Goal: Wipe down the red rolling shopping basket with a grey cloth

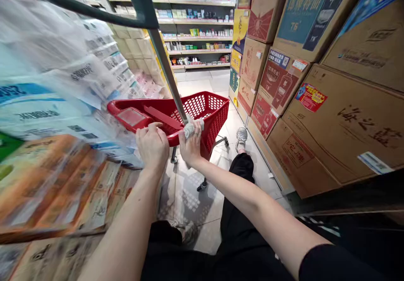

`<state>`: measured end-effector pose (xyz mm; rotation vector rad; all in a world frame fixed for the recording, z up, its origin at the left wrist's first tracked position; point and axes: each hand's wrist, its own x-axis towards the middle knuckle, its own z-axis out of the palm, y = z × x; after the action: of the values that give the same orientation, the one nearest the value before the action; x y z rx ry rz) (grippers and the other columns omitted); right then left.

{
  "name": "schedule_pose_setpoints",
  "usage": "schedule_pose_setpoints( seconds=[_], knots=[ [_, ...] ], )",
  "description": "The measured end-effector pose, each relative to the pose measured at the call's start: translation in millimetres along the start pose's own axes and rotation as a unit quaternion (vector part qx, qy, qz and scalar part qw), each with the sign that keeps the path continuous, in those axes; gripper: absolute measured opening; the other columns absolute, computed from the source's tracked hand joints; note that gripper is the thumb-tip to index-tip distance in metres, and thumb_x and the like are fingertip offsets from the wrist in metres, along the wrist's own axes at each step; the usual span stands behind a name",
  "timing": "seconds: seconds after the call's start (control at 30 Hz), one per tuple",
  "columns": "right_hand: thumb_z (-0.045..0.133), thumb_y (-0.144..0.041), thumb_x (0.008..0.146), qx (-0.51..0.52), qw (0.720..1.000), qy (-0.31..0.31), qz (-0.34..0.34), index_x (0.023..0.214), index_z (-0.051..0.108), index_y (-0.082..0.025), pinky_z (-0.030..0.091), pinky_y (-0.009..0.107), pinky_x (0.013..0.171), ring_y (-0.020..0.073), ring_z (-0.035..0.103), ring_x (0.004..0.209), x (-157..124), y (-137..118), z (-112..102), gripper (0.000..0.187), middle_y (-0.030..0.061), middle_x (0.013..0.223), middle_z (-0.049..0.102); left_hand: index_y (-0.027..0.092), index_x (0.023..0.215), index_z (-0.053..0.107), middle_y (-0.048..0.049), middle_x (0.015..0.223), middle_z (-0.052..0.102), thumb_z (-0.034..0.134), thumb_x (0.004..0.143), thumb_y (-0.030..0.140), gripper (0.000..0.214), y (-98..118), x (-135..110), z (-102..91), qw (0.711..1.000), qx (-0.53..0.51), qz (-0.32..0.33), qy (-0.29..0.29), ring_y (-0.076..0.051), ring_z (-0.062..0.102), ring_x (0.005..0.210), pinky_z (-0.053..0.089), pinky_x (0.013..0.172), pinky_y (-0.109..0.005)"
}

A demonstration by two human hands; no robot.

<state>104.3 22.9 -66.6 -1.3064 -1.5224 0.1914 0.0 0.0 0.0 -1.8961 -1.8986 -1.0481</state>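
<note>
Head view looks down a narrow shop aisle; on the right, stacked cardboard boxes [331,116] form a tall, leaning-looking wall whose bottom edge runs along the tiles; on the left, plastic-wrapped packs [47,104], blurred, bulge out close to the person's arm; between them the floor [195,85] is a slim strip that widens only toward the far shelves [198,20], so the free room lies straight ahead and hardly at all to either side; a red basket [205,108] on small wheels stands in that strip, nearer the packs than the boxes, its mesh end pointing down the aisle; a grey pole [167,74] rises at a slant from its near rim toward a dark bar overhead; the left hand [153,146] has its grip closed over the near rim of the basket, probably to keep the wheeled thing from rolling; the right hand [190,146], just beside it, has its grip closed on a pale cloth [190,128] bunched around the foot of the pole, held so that the cloth is pressed against the metal; past the basket's corner one shoe [241,135] rests on the tiles near the lowest boxes.
</note>
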Motion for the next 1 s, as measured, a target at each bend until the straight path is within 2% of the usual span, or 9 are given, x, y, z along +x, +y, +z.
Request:
schedule_pose_setpoints(
  seconds=[0.2, 0.3, 0.4, 0.5, 0.57, 0.7, 0.83, 0.9, 1.0],
  knots=[
    [0.032, -0.042, 0.102, -0.004, 0.999, -0.027, -0.028, 0.143, 0.043, -0.009, 0.014, 0.052, 0.123, 0.024, 0.022, 0.147, 9, 32, 17, 0.054, 0.0189, 0.148, 0.04, 0.019, 0.115, 0.059, -0.0109, 0.11, 0.066, 0.03, 0.095, 0.028, 0.036, -5, 0, -1.8, 1.0, -0.018, 0.001, -0.006, -0.027, 0.053, 0.11, 0.034, 0.105, -0.045],
    [0.032, -0.044, 0.102, 0.012, 0.999, -0.026, -0.033, 0.131, 0.055, -0.01, 0.014, 0.05, 0.123, 0.0246, 0.033, 0.141, 33, 59, 12, 0.051, 0.0173, 0.138, 0.051, 0.019, 0.115, 0.059, -0.0103, 0.111, 0.066, 0.031, 0.095, 0.028, 0.035, -1, -1, -1.7, 1.0, -0.027, 0.002, -0.006, -0.027, 0.053, 0.111, 0.032, 0.107, -0.046],
    [0.029, -0.045, 0.102, 0.056, 0.997, -0.055, -0.006, 0.116, 0.064, -0.015, 0.023, 0.047, 0.121, 0.0236, 0.046, 0.132, 62, 72, 4, 0.049, 0.0134, 0.124, 0.062, 0.019, 0.115, 0.058, -0.0105, 0.11, 0.066, 0.033, 0.095, 0.028, 0.034, 5, -3, 0.9, 1.0, -0.029, -0.003, -0.007, -0.026, 0.053, 0.111, 0.028, 0.111, -0.047],
    [0.027, -0.045, 0.103, 0.113, 0.992, -0.054, 0.035, 0.113, 0.066, -0.017, 0.027, 0.044, 0.118, 0.0218, 0.049, 0.13, 76, 65, -1, 0.049, 0.0113, 0.117, 0.066, 0.019, 0.113, 0.06, -0.0111, 0.105, 0.066, 0.033, 0.094, 0.029, 0.034, 12, -6, 5.1, 1.0, -0.025, -0.012, 0.005, -0.026, 0.053, 0.111, 0.024, 0.113, -0.048],
    [0.025, -0.045, 0.103, 0.139, 0.988, -0.028, 0.062, 0.121, 0.063, -0.015, 0.026, 0.045, 0.119, 0.0214, 0.045, 0.134, 68, 53, -3, 0.051, 0.0129, 0.125, 0.063, 0.019, 0.112, 0.061, -0.011, 0.101, 0.066, 0.034, 0.094, 0.028, 0.034, 16, -7, 7.3, 0.999, -0.017, -0.019, 0.02, -0.026, 0.053, 0.11, 0.022, 0.114, -0.049],
    [0.027, -0.05, 0.101, 0.142, 0.984, 0.001, 0.104, 0.147, 0.039, -0.008, 0.026, 0.046, 0.12, 0.0218, 0.026, 0.148, 21, 21, -7, 0.063, 0.02, 0.152, 0.038, 0.019, 0.109, 0.062, -0.0113, 0.098, 0.067, 0.032, 0.095, 0.028, 0.034, 23, -9, 8.1, 0.999, 0.011, -0.013, 0.033, -0.027, 0.053, 0.109, 0.024, 0.114, -0.049],
    [0.028, -0.053, 0.1, 0.132, 0.986, -0.036, 0.092, 0.153, 0.029, -0.008, 0.022, 0.046, 0.122, 0.022, 0.012, 0.152, -19, -5, -13, 0.069, 0.0185, 0.16, 0.022, 0.018, 0.11, 0.061, -0.0123, 0.099, 0.068, 0.031, 0.096, 0.029, 0.035, 24, -11, 6.1, 0.999, 0.032, -0.007, 0.038, -0.029, 0.053, 0.11, 0.025, 0.113, -0.05],
    [0.026, -0.055, 0.1, 0.14, 0.984, -0.047, 0.099, 0.154, 0.026, -0.009, 0.019, 0.048, 0.122, 0.0226, 0.01, 0.153, -20, -10, -13, 0.071, 0.0182, 0.161, 0.02, 0.018, 0.109, 0.06, -0.0127, 0.099, 0.068, 0.032, 0.095, 0.03, 0.034, 24, -12, 4.5, 0.999, 0.033, -0.005, 0.039, -0.03, 0.053, 0.11, 0.025, 0.112, -0.051],
    [0.023, -0.056, 0.101, 0.149, 0.978, -0.039, 0.142, 0.153, 0.029, -0.009, 0.02, 0.053, 0.121, 0.0245, 0.015, 0.152, 2, -1, -9, 0.07, 0.0191, 0.158, 0.028, 0.018, 0.107, 0.059, -0.0133, 0.1, 0.067, 0.032, 0.096, 0.033, 0.033, 20, -13, 2.5, 0.999, 0.014, 0.016, 0.024, -0.03, 0.052, 0.112, 0.026, 0.112, -0.051]
  ],
)
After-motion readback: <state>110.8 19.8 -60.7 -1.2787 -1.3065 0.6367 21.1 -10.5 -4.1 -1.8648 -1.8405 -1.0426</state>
